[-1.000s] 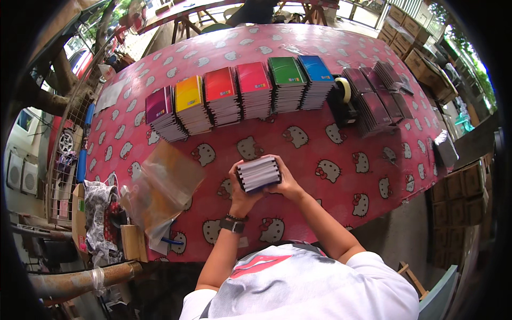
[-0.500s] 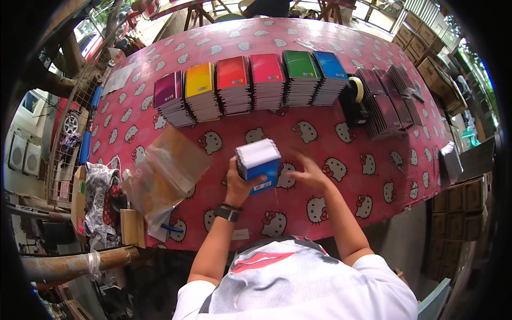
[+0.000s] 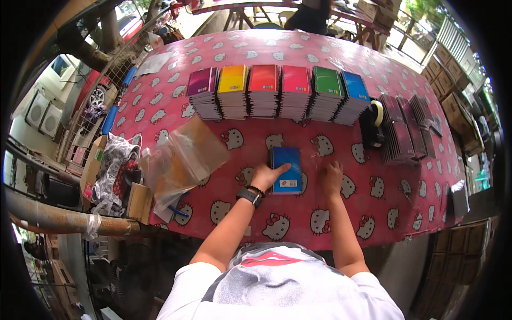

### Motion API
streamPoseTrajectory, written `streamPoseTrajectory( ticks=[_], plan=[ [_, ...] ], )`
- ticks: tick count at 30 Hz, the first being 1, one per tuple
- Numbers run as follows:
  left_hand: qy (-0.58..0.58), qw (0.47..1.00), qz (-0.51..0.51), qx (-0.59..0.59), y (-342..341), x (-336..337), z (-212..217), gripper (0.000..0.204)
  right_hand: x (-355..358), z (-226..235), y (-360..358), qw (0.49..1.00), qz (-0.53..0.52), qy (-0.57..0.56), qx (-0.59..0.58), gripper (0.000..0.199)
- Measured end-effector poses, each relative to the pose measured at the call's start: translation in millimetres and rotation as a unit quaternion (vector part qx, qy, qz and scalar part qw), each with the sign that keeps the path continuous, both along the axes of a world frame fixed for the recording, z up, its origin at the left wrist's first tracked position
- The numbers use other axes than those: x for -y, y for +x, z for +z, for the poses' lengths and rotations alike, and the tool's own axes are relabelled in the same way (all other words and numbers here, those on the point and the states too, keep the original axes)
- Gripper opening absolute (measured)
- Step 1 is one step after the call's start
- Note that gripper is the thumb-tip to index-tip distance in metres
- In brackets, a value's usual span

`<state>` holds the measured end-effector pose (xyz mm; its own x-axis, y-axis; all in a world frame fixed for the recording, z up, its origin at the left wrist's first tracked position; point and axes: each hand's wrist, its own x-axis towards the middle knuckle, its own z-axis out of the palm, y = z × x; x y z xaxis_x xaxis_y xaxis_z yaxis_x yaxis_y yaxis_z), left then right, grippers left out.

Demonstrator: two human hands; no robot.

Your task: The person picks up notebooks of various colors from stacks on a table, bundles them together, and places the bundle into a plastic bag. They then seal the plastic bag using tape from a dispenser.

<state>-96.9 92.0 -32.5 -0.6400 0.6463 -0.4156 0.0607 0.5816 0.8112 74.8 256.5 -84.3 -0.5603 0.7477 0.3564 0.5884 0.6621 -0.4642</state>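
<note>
A small stack of notebooks with a blue cover (image 3: 288, 166) lies flat on the pink cartoon-print tablecloth (image 3: 176, 106) in front of me. My left hand (image 3: 265, 176) rests on its left edge, fingers spread over the cover. Just right of the stack, my right hand (image 3: 332, 178) lies flat on the cloth, holding nothing. Further back stands a row of notebook stacks: purple (image 3: 202, 90), yellow (image 3: 232, 88), red (image 3: 263, 88), pink (image 3: 296, 89), green (image 3: 326, 92) and blue (image 3: 353, 95).
A pile of clear plastic bags (image 3: 184, 157) lies left of my hands. A tape dispenser (image 3: 372, 125) and dark stacks of notebooks (image 3: 402, 133) sit at the right. Cardboard and bundled bags (image 3: 112, 176) hang off the table's left edge. Cartons (image 3: 453, 80) line the right side.
The stack I held upright in both hands a second ago has been turned and laid flat on the cloth, blue cover up. My right hand has let go.
</note>
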Motion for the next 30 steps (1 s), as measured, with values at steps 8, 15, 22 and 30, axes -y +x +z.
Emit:
streamPoseTrajectory(
  ticks=[8, 15, 22, 30],
  plan=[
    [0.058, 0.998, -0.017, -0.022, -9.8, 12.6, -33.8, 0.070, 21.9, 29.4, 25.8, 0.907, 0.044, -0.411, -0.084, 0.039],
    [0.210, 0.975, 0.070, 0.001, 29.2, -4.0, -7.2, 0.079, 110.2, 58.6, -27.1, 0.979, 0.183, -0.043, 0.084, 0.021],
    [0.207, 0.970, 0.048, -0.114, 20.1, 1.9, -38.5, 0.075, 91.5, 79.6, -16.9, 0.908, 0.261, -0.306, -0.119, 0.015],
    [0.240, 0.965, 0.081, 0.068, 2.4, 30.4, -40.1, 0.046, 79.6, 43.0, -68.0, 0.949, 0.135, -0.280, -0.064, 0.037]
  ],
)
